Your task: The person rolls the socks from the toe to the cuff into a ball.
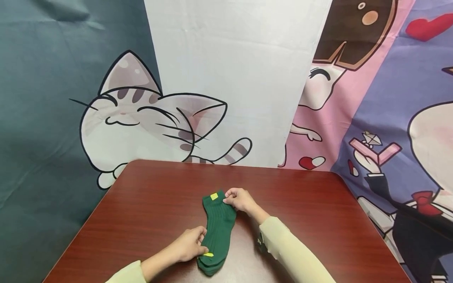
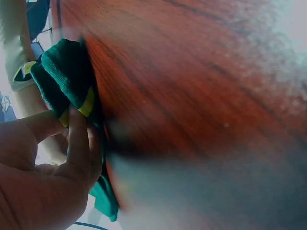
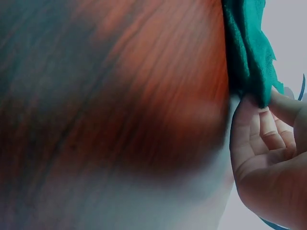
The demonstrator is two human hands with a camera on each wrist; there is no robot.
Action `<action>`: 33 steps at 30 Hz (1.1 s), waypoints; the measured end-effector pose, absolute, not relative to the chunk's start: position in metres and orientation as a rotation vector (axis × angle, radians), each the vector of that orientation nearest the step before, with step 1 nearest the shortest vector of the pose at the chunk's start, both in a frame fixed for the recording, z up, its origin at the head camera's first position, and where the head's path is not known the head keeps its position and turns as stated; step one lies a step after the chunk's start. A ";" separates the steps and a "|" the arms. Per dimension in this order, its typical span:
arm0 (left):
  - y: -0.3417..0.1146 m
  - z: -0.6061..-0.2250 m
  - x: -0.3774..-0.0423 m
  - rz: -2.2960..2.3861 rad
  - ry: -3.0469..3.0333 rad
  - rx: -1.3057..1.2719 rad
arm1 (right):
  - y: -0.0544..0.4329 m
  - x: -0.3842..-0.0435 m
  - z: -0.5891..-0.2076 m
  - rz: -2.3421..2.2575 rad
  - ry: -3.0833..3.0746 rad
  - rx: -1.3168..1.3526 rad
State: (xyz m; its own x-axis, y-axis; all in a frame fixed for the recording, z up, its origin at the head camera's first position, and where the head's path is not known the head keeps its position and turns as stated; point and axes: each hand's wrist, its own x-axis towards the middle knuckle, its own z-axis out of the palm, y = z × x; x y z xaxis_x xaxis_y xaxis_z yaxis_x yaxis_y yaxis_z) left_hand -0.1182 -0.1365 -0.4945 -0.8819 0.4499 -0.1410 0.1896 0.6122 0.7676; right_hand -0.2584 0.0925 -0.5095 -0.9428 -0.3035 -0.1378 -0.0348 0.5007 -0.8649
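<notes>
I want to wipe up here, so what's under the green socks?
The reddish-brown table shows around the green socks, which lie on it. The patch directly beneath is covered, so I can't tell whether anything sits there.

Socks [image 1: 220, 232]: ribbed knit cloth, matt as we see it
Table [image 1: 159, 196]: smooth wood grain, glossy where we catch light
Backdrop [image 1: 230, 59]: printed cloth, faintly creased
Sleeve [image 1: 293, 247]: matt cloth

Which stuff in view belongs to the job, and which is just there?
Job:
- green ribbed socks, pinched by both hands
- left hand
- right hand
- reddish-brown wood-grain table, as work surface

Just there:
- cartoon-print backdrop behind the table; nothing else visibly lying about
</notes>
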 end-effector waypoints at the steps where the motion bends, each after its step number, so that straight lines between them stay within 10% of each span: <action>1: -0.136 -0.494 -0.118 1.130 2.530 0.524 | 0.092 -0.258 -0.510 -1.397 2.495 -0.291; 16: -0.135 -0.478 -0.118 0.959 2.566 0.574 | 0.086 -0.251 -0.506 -1.016 2.899 -0.464; 33: -0.152 -0.471 -0.116 0.588 2.769 1.542 | 0.108 -0.169 -0.489 -1.124 2.918 -0.818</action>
State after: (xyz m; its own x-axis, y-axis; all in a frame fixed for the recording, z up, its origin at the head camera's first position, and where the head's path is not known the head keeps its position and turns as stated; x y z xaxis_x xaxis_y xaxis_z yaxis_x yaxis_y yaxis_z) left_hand -0.1157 -0.1518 -0.4707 -0.5399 0.8054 0.2447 0.8353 0.4767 0.2738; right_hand -0.1693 0.1076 -0.4890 -0.8682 -0.4245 0.2571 -0.4873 0.6310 -0.6036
